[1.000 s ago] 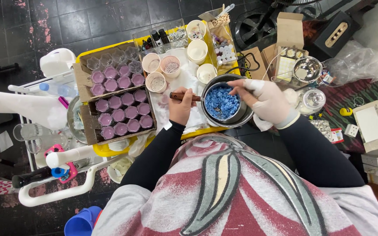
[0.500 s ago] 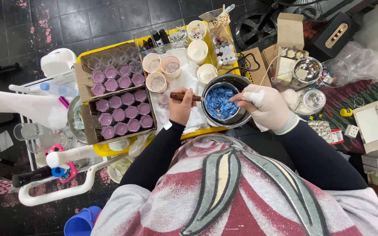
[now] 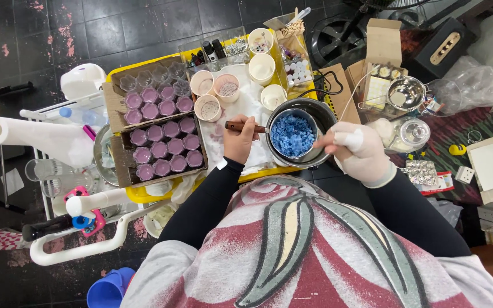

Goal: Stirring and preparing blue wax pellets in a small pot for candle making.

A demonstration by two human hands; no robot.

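Pot (image 3: 315,114) at yellow tray (image 3: 144,197) front edge

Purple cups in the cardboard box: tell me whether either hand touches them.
No. The left hand grips the pot handle, apart from the purple cups.

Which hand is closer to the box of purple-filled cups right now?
Left. The left hand grips the brown wooden handle just beside the cardboard box of purple-filled cups. The gloved right hand is farther, across the metal pot of blue flakes.
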